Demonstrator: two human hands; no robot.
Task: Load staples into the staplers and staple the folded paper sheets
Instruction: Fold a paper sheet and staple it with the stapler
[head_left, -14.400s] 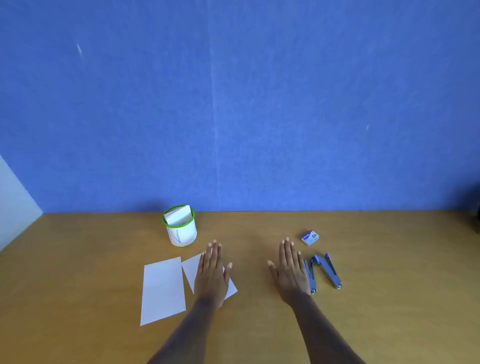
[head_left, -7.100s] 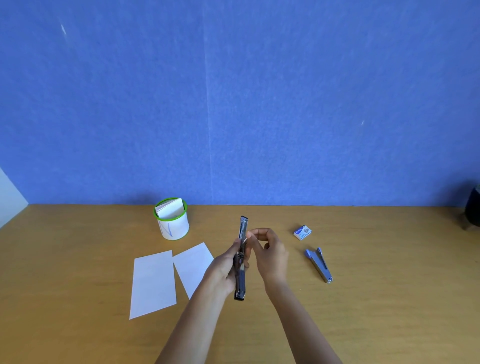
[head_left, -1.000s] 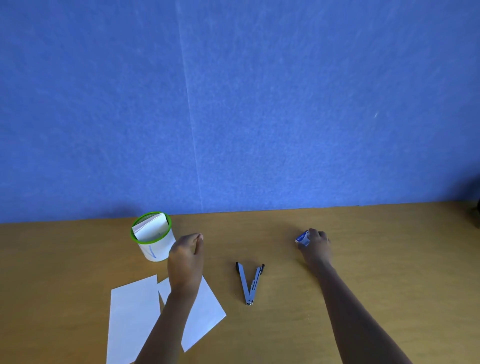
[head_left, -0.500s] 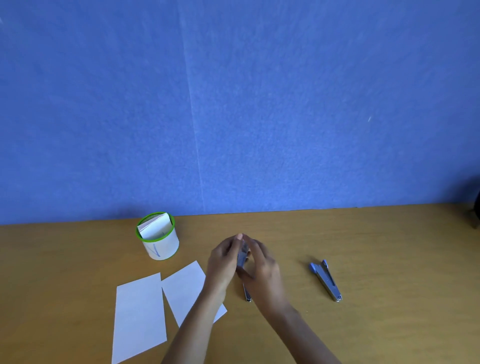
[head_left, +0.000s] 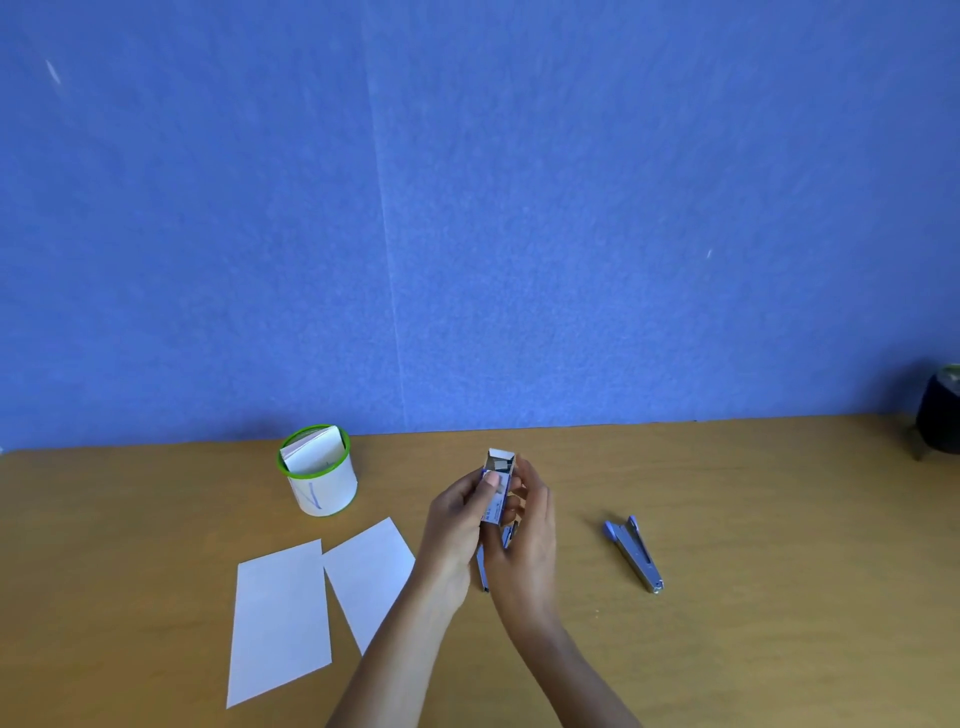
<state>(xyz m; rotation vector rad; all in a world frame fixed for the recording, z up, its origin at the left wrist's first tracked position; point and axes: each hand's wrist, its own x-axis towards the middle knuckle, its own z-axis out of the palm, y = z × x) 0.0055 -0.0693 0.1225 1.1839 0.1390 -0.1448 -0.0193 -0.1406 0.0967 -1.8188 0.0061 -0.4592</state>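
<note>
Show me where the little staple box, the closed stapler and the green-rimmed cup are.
staple box (head_left: 500, 482): head view, on its upper front face.
closed stapler (head_left: 635, 554): head view, middle of its body.
green-rimmed cup (head_left: 324, 493): head view, its white side wall.

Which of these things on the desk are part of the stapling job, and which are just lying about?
Part of the job:
staple box, held in both hands
opened stapler under the hands
second stapler
two paper sheets

Lying about:
green-rimmed cup
dark object at far right

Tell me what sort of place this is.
Probably a desk set up for paperwork: a bare wooden tabletop against a blue felt-like partition wall, with a green-rimmed white paper holder cup, two white folded sheets and a blue metal stapler.
</note>
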